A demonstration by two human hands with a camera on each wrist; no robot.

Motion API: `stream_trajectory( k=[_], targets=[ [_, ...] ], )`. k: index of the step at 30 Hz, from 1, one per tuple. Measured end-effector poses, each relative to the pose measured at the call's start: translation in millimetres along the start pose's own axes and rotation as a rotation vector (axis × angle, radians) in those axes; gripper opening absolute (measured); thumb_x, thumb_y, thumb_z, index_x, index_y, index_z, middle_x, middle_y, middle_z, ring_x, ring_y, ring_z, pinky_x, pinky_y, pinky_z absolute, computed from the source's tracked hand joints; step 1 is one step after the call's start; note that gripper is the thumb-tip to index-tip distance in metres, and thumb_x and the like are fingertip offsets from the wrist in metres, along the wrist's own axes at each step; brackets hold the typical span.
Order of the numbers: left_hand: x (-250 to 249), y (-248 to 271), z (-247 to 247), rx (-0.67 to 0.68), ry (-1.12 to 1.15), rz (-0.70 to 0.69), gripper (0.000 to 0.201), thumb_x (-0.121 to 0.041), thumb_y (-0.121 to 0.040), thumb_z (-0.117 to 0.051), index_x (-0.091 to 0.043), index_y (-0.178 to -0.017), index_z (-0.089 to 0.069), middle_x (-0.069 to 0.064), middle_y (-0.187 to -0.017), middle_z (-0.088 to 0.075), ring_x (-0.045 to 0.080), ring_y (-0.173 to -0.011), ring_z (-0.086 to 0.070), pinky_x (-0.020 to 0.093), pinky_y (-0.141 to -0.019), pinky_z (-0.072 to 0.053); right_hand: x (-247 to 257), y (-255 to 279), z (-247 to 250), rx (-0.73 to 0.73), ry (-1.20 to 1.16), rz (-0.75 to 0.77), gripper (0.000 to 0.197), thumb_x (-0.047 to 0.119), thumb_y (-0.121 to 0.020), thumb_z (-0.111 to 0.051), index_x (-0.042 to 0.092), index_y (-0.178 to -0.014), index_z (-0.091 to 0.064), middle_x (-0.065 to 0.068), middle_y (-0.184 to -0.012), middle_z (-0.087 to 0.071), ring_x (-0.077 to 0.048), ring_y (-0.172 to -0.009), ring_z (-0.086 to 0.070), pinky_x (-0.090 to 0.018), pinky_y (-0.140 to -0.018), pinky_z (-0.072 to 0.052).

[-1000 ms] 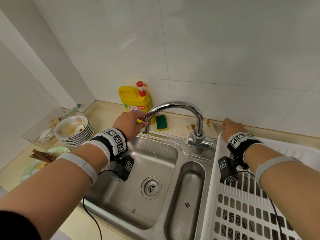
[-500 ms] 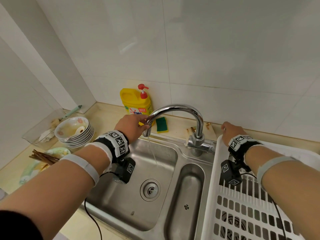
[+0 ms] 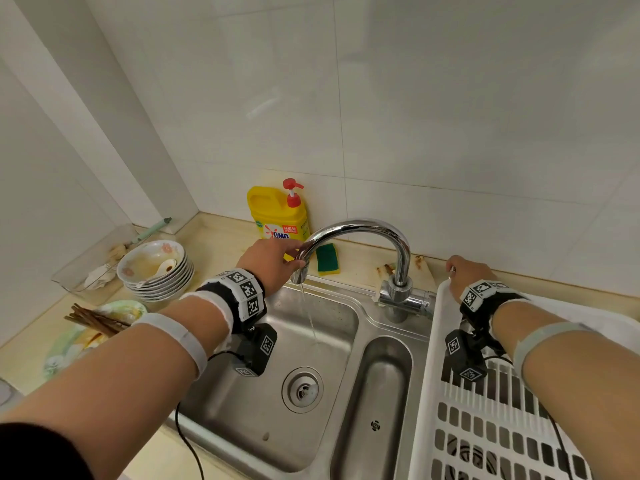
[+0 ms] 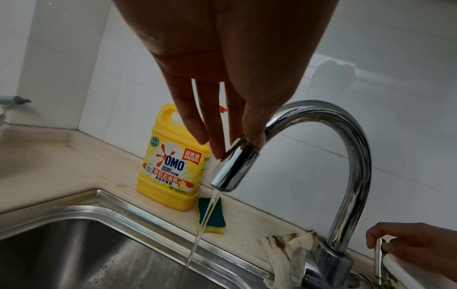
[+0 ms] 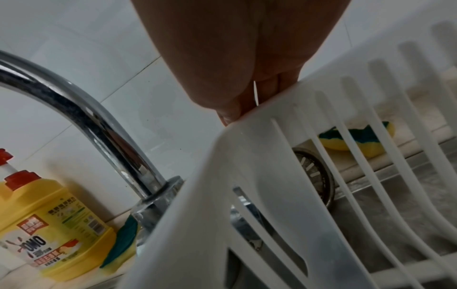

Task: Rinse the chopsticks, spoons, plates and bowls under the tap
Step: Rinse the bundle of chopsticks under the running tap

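Note:
My left hand (image 3: 292, 259) holds the end of the chrome tap spout (image 3: 360, 226) between thumb and straight fingers (image 4: 217, 148). A thin stream of water (image 3: 308, 317) runs into the left sink basin (image 3: 263, 410). My right hand (image 3: 457, 268) grips the tap's thin metal lever (image 4: 377, 254) beside the rack's corner; its fingers (image 4: 395, 238) are curled round it. Stacked dirty bowls (image 3: 156, 271) with a white spoon (image 3: 166, 266) stand on the counter at left. In front of them, brown chopsticks (image 3: 93, 320) lie on a green plate (image 3: 65, 344).
A white slatted drying rack (image 3: 485, 427) covers the right side. A yellow detergent bottle (image 3: 277, 216) and a green-yellow sponge (image 3: 327, 258) sit behind the tap. A clear box (image 3: 86, 268) stands by the left wall. A narrow middle basin (image 3: 374, 393) lies between sink and rack.
Both hands stay where they were, on the spout end and on the lever. The thin stream keeps running.

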State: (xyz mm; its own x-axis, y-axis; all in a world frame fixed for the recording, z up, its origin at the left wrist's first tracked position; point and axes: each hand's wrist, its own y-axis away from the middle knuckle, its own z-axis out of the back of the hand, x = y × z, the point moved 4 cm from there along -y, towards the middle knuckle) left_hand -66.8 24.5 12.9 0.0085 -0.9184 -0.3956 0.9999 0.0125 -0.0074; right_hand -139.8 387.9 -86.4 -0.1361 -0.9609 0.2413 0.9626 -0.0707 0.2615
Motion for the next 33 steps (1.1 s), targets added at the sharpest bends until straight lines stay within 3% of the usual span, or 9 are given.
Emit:
stream_trajectory(
  k=[5, 23, 27, 30, 33],
  targets=[
    [-1.6, 1.0, 0.4, -0.003, 0.007, 0.002, 0.031, -0.03, -0.098, -0.065, -0.035, -0.128, -0.067, -0.013, -0.112, -0.073, 0.014, -0.093, -0.065, 0.03, -0.088, -0.05, 2.2, 3.9, -0.9, -0.015, 0.032, 0.002, 0.024, 0.002, -0.097, -0.048, 0.017, -0.116, -0.049, -0.005, -0.084, -0.057, -0.018, -0.069, -0.053, -0.032, -0.07, -0.051],
    [-1.0, 0.6, -0.2, -0.012, 0.013, 0.013, 0.032, -0.03, -0.097, -0.065, -0.037, -0.128, -0.067, -0.013, -0.112, -0.073, 0.013, -0.091, -0.063, 0.03, -0.088, -0.05, 2.9, -0.2, 0.9, -0.032, -0.013, -0.031, 0.021, 0.003, -0.098, -0.046, 0.018, -0.11, -0.053, -0.005, -0.084, -0.054, -0.018, -0.069, -0.051, -0.033, -0.072, -0.049],
    [0.4, -0.1, -0.5, -0.006, 0.011, 0.004, 0.033, -0.028, -0.098, -0.065, -0.035, -0.129, -0.066, -0.012, -0.113, -0.072, 0.013, -0.09, -0.062, 0.033, -0.092, -0.051, 6.2, 1.8, 3.9, -0.003, -0.017, -0.034, 0.026, 0.006, -0.098, -0.05, 0.013, -0.122, -0.052, -0.008, -0.092, -0.058, -0.023, -0.079, -0.057, -0.036, -0.08, -0.055],
    [6.4, 2.9, -2.2, 0.03, 0.007, -0.002, 0.035, -0.029, -0.097, -0.064, -0.036, -0.131, -0.063, -0.014, -0.114, -0.07, 0.011, -0.087, -0.063, 0.036, -0.094, -0.052, 20.7, 13.0, 15.5, 0.006, -0.03, -0.053, 0.039, 0.014, -0.1, -0.048, 0.01, -0.138, -0.039, -0.012, -0.095, -0.054, -0.029, -0.087, -0.06, -0.041, -0.081, -0.054],
    [19.7, 10.6, 1.7, 0.043, -0.033, 0.022, 0.04, -0.032, -0.096, -0.064, -0.035, -0.135, -0.06, -0.01, -0.122, -0.067, 0.013, -0.096, -0.066, 0.037, -0.096, -0.052, 54.1, 32.3, 45.8, -0.198, 0.051, 0.034, 0.04, 0.027, -0.102, -0.047, 0.014, -0.139, -0.04, -0.014, -0.121, -0.054, -0.033, -0.11, -0.056, -0.048, -0.093, -0.05]
  ],
)
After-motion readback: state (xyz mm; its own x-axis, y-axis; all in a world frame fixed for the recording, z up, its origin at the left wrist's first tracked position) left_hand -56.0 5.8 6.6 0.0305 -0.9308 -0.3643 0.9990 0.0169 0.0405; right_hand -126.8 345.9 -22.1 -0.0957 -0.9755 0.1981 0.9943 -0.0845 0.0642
